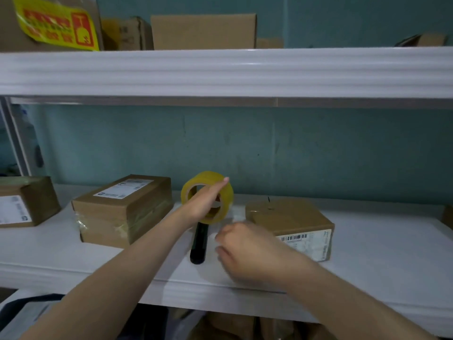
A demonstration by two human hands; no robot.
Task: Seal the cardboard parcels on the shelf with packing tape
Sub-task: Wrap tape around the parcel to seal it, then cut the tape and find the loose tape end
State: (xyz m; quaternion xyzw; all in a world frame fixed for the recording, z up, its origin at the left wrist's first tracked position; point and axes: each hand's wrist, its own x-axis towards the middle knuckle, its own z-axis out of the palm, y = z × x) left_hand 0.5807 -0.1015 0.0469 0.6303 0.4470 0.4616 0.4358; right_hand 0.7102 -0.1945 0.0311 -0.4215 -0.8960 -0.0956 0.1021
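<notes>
A yellowish tape roll [221, 190] on a dispenser with a dark handle [199, 244] rests on the white shelf [382, 253]. My left hand [204, 201] lies across the roll, fingers stretched over its top. My right hand [241, 249] hovers just right of the handle, fingers curled and blurred; whether it pinches the tape end cannot be seen. Three cardboard parcels stand on the shelf: one with a barcode label [294, 222] right of the roll, a taped one [125, 207] on the left, and another [24, 200] at the far left.
An upper white shelf [220, 72] overhangs, holding several cardboard boxes [203, 31], one with a yellow and red sticker [56, 23]. A teal wall [318, 148] closes the back. More boxes [232, 325] sit below the shelf.
</notes>
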